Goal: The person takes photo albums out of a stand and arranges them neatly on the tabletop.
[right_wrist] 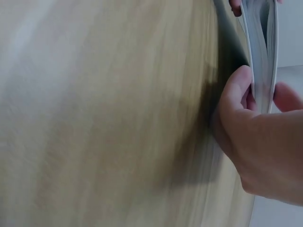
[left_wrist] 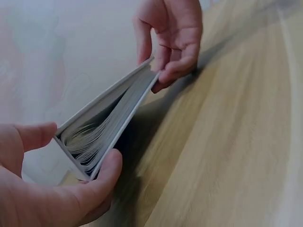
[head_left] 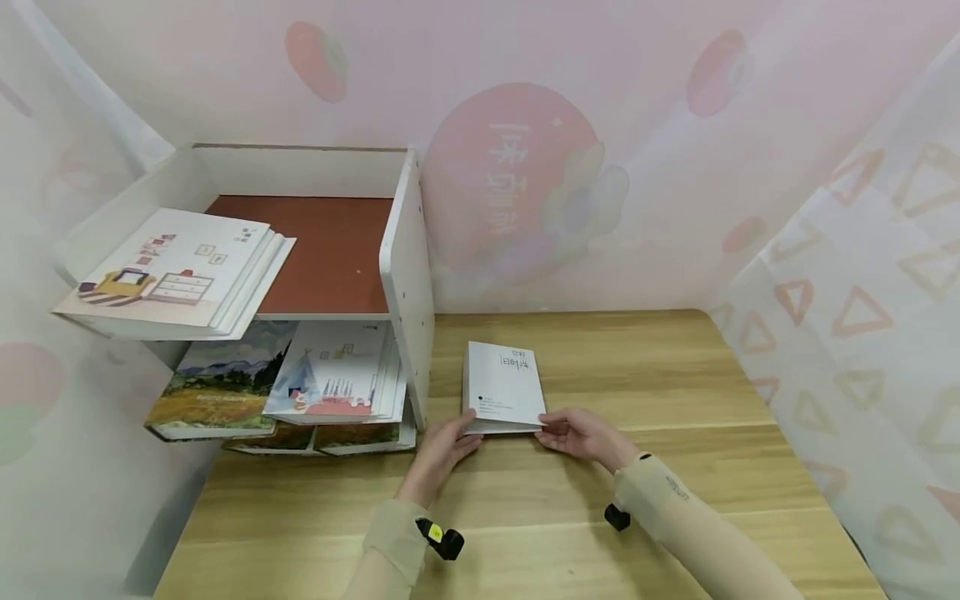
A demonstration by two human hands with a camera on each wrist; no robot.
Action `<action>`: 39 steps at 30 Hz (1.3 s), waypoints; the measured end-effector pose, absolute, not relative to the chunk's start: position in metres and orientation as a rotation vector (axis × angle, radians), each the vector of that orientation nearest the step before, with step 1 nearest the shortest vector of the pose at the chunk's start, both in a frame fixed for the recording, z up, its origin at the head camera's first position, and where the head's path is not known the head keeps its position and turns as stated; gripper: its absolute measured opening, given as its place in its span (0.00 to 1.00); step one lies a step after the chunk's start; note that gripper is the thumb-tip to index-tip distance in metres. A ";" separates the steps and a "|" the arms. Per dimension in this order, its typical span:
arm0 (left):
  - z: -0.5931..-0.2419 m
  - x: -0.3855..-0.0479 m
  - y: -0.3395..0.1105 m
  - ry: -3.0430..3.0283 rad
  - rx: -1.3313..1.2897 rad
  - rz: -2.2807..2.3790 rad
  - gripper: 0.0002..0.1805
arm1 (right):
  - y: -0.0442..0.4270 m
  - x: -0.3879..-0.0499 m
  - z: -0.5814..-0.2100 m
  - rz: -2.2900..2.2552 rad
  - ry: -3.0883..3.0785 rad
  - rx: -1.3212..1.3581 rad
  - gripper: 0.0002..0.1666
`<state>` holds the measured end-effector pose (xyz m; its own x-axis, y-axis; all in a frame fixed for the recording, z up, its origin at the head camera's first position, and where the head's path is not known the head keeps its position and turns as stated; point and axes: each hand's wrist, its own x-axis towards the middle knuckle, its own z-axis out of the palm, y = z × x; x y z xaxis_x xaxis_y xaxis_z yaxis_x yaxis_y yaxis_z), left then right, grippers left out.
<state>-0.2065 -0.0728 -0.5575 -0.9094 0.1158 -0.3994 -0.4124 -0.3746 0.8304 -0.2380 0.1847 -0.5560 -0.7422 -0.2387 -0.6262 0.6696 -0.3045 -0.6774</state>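
A white book (head_left: 504, 385) with dark print on its cover is held at its near edge by both hands, over the wooden table. The left hand (head_left: 442, 457) grips its near left corner, thumb above and fingers below. At the near right corner the right hand (head_left: 587, 437) pinches the covers. In the left wrist view the book's pages (left_wrist: 102, 125) fan between the two covers, with the left hand (left_wrist: 61, 189) on the spine end. The right wrist view shows the right hand (right_wrist: 265, 137) with thumb and fingers on opposite covers of the book (right_wrist: 261, 52).
A white shelf unit (head_left: 405, 275) with a brown board stands at the left. White books (head_left: 180, 267) lie on its upper level; a landscape-covered book (head_left: 225, 383) and another white book (head_left: 330, 367) lie below. Patterned curtains surround the wooden table (head_left: 645, 367).
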 end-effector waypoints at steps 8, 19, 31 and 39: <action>-0.564 -0.218 -0.069 1.390 -0.462 2.403 0.31 | 0.189 -0.252 -0.561 -2.064 1.366 0.596 0.04; -0.567 -0.236 -0.063 1.377 -0.452 2.404 0.26 | 0.194 -0.264 -0.558 -2.104 1.337 0.606 0.06; -0.575 -0.254 -0.058 1.367 -0.551 2.399 0.25 | 0.206 -0.275 -0.566 -2.070 1.378 0.630 0.03; -0.588 -0.255 -0.059 1.385 -0.604 2.435 0.39 | 0.200 -0.274 -0.569 -2.123 1.325 0.719 0.06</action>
<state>-0.2550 -0.0586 -0.5876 -0.8751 0.0317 -0.4830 -0.4313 -0.5040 0.7483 -0.2739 0.2003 -0.5688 -0.7170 -0.1565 -0.6793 0.6789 -0.3776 -0.6296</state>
